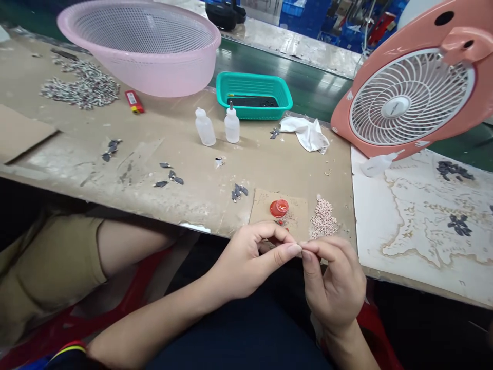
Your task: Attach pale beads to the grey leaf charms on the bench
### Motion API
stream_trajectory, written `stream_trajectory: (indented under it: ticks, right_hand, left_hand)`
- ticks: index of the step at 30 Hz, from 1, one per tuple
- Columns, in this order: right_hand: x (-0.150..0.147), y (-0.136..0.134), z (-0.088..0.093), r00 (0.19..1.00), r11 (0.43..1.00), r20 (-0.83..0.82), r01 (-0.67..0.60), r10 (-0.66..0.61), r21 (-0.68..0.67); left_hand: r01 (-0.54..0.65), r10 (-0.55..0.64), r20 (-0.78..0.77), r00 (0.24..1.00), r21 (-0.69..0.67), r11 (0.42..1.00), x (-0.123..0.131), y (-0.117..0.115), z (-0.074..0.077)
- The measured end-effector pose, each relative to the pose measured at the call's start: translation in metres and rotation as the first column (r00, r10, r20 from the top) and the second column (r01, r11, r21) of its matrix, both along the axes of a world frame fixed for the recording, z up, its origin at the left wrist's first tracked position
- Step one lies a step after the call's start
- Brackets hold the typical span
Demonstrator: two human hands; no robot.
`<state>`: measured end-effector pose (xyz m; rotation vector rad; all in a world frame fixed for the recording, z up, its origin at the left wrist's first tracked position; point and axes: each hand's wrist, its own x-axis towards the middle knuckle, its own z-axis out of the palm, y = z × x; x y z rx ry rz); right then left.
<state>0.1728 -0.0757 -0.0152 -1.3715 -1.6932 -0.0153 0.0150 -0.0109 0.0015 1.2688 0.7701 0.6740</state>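
Note:
My left hand (250,262) and my right hand (333,282) are raised together just off the bench's front edge, their fingertips meeting near the middle. Anything between them is hidden or too small to see. Just beyond lies a cardboard square (292,216) holding a round red lid (279,208) and scattered tiny beads. To its right is a heap of pale pink beads (323,218). Small dark metal leaf-shaped charms (239,191) lie left of the cardboard.
A pink plastic basket (138,46), a teal basket (254,95), two squeeze bottles (205,127), a white cloth (306,133), a heap of mixed beads (80,85) and a red lighter (134,101) stand on the bench. A pink fan (408,87) stands at the right, above a stained paper sheet (423,221).

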Motion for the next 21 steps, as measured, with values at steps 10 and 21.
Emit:
stream_trajectory:
  ticks: [10,21]
  right_hand:
    - [-0.01,0.008,0.0,0.981,0.977,-0.193,-0.06,0.02,-0.205]
    - [0.008,0.038,-0.008,0.973,0.932,-0.167,0.095,-0.161,-0.35]
  left_hand:
    - [-0.018,0.117,-0.14,0.983,0.566,0.825,-0.02,0.012,-0.015]
    - [0.508,0.479,-0.61,0.631,0.792,0.339,-0.083,0.091,-0.034]
